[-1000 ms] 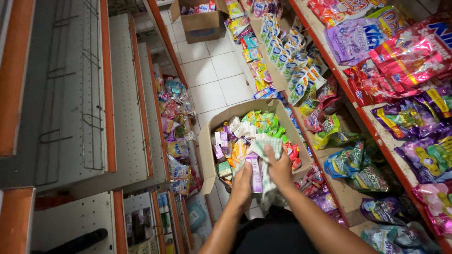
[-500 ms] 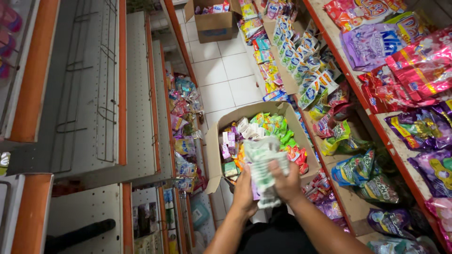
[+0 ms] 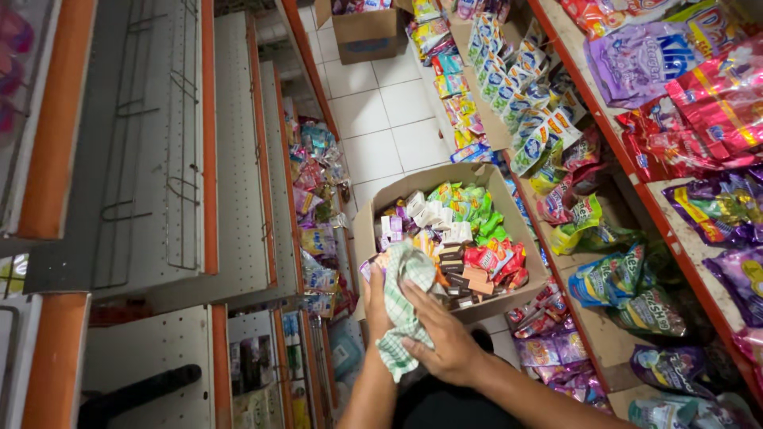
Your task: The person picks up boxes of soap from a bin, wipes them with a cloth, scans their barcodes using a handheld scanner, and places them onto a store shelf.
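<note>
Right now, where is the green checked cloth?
In the head view, low and centre: the green checked cloth is held between the left hand and right hand, over the cardboard box of snack packets.

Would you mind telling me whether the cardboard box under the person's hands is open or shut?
Open. The cardboard box has its flaps turned outward, and the packets that fill it show from above.

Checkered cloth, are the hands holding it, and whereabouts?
Yes: both hands hold the green-and-white checkered cloth, left hand behind its upper part, right hand over its lower middle.
</note>
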